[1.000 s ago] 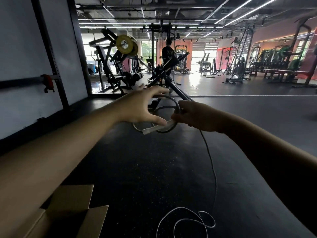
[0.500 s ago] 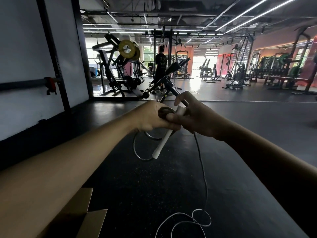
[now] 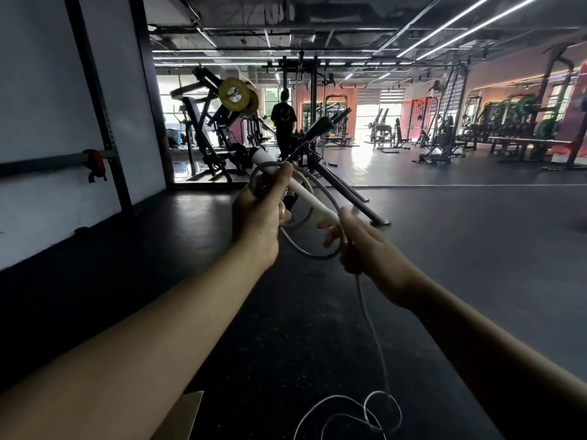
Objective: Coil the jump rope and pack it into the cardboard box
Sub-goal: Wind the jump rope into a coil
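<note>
A white jump rope is held up in front of me. My left hand (image 3: pixel 259 215) grips its white handle (image 3: pixel 303 193) together with a few coiled loops (image 3: pixel 313 254) of cord. My right hand (image 3: pixel 360 241) is closed on the cord just below the handle's near end. From that hand the loose cord (image 3: pixel 373 331) hangs down to the floor, where it lies in a small tangle (image 3: pixel 365 411). Only a flap of the cardboard box (image 3: pixel 184 417) shows at the bottom edge, left of the tangle.
Black rubber gym flooring (image 3: pixel 286 328) spreads below. A white wall with a rack upright and bar (image 3: pixel 95 160) runs along the left. Weight machines (image 3: pixel 222 134) and a person (image 3: pixel 283 122) stand further back, beyond a slanted black frame (image 3: pixel 346 188).
The handle has swung from hanging below my hands to pointing up and away. My right hand has dropped lower and to the right along the cord. Both hands have risen in view.
</note>
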The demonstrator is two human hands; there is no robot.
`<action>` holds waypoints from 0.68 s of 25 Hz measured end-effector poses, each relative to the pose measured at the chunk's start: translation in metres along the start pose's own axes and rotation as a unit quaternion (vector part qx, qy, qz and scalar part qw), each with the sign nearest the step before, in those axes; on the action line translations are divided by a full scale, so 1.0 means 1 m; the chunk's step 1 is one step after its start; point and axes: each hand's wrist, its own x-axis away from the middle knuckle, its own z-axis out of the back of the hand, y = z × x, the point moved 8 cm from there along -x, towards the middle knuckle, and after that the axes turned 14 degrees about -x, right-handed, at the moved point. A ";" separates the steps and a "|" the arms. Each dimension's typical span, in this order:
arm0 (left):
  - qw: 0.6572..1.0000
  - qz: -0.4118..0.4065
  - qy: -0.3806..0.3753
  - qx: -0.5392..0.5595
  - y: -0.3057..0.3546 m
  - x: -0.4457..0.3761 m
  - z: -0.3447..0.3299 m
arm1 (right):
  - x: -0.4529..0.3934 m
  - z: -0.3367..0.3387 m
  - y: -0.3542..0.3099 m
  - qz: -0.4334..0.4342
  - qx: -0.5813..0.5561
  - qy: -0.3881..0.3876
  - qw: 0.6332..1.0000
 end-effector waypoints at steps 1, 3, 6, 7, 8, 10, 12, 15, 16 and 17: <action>0.999 0.018 0.024 0.023 -0.004 0.003 -0.005 | -0.001 -0.009 0.000 0.022 -0.016 0.021 0.999; 0.996 0.049 0.037 0.065 -0.011 0.007 -0.013 | -0.003 -0.016 -0.005 0.064 -0.046 0.077 0.994; 0.992 0.090 0.006 0.086 -0.018 0.010 -0.018 | -0.007 -0.008 -0.014 0.077 -0.084 0.126 0.985; 0.992 0.098 -0.013 0.079 -0.020 0.011 -0.017 | -0.008 -0.006 -0.016 0.075 -0.083 0.124 0.986; 0.991 0.107 -0.033 0.071 -0.021 0.013 -0.018 | -0.009 -0.005 -0.018 0.074 -0.080 0.121 0.987; 0.989 0.123 -0.062 0.045 -0.024 0.015 -0.015 | -0.009 -0.003 -0.022 0.066 -0.075 0.112 0.989; 0.988 0.129 -0.084 0.008 -0.026 0.016 -0.010 | -0.011 -0.002 -0.023 0.051 -0.048 0.105 0.992; 0.980 0.148 -0.132 -0.026 -0.031 0.017 0.000 | -0.013 0.000 -0.029 0.045 0.010 0.090 0.995; 0.978 0.149 -0.136 -0.051 -0.032 0.014 0.008 | -0.013 0.002 -0.031 0.044 0.035 0.079 0.995; 0.978 0.128 -0.132 -0.099 -0.028 0.008 0.020 | -0.014 0.003 -0.034 0.041 0.068 0.061 0.995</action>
